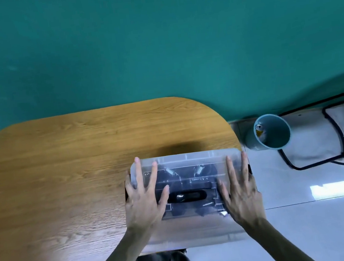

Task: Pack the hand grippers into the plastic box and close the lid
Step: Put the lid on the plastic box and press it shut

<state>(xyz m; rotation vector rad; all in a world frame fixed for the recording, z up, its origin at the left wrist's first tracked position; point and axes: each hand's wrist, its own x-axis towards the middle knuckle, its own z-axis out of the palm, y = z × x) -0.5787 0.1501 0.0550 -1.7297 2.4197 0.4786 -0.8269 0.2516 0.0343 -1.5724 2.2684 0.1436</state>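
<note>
While flat, both palms atop lid (pixel 188 160)

Table (pixel 64 174): you have a wooden top with rounded ends, grain running left to right, set against a teal wall.
On the table: only your clear plastic box (pixel 188 158), sitting at the right end near your edge, its right side out past the table's rounded end.
Floor (pixel 306 222): pale glossy tiles to your right and below the near edge.
On the floor: a blue bin (pixel 275 138) just beside the table's right end, and a black wire frame (pixel 338 132) further right.
</note>
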